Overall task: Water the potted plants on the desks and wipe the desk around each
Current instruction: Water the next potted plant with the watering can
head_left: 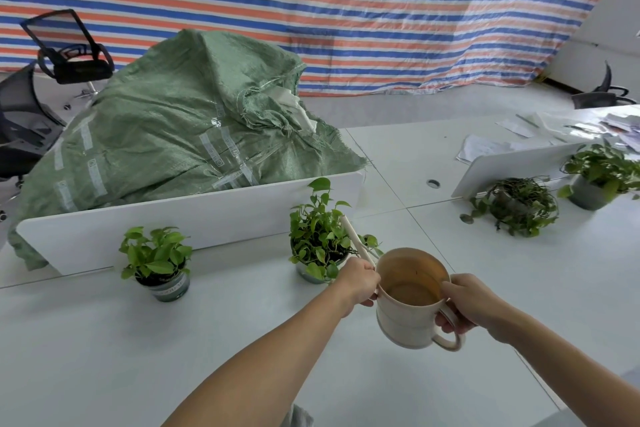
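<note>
A beige watering can (408, 302) with water in it hangs above the white desk (173, 340). My right hand (464, 302) grips its handle. My left hand (358, 282) holds the base of its long thin spout, which points up into the leaves of the middle potted plant (320, 239). A smaller potted plant (157, 260) stands to the left by the white divider. Two more potted plants (519, 204) (595, 180) sit on the desk at the right.
A big green woven sack (166, 121) lies behind the low white divider (194, 218). A second divider (512, 166) stands at the right, with loose papers (485, 146) beyond it. Black office chairs (69, 52) stand at the far left. A grey cloth (299, 418) shows at the bottom edge.
</note>
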Tool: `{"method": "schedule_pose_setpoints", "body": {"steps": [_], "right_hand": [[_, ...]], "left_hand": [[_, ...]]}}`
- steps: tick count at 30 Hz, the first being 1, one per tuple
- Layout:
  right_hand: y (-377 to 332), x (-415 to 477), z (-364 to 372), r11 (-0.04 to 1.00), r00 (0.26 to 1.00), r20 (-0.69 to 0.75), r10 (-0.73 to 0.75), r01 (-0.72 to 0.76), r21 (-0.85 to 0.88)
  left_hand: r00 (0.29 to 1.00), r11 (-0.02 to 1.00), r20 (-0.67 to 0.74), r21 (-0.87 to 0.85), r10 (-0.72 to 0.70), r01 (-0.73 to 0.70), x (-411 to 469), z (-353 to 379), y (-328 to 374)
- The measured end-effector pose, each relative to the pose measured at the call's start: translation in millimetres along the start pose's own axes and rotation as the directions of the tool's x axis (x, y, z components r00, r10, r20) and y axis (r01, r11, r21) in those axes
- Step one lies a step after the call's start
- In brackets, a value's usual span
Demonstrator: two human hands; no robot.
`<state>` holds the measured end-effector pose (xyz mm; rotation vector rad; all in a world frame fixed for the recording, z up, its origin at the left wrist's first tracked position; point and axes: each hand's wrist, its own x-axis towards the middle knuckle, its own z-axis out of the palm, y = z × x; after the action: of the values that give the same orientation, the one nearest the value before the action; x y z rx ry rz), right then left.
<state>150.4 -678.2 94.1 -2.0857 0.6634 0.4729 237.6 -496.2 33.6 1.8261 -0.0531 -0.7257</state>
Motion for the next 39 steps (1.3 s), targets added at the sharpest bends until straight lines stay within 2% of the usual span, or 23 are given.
{"method": "schedule_pose_setpoints", "body": {"steps": [18, 39], "right_hand": [[-24, 27, -8, 1.0, 1.0, -0.003, -0.026, 0.026, -0.008], [-11, 6, 13, 0.998, 0.996, 0.072, -0.049, 0.052, -0.036]], "left_hand": [[0.999, 0.999, -0.018, -0.025, -0.028, 0.027, 17, -15, 22], [0.997, 0.998, -0.072, -0.063, -0.024, 0.02, -10, -17, -10]]}}
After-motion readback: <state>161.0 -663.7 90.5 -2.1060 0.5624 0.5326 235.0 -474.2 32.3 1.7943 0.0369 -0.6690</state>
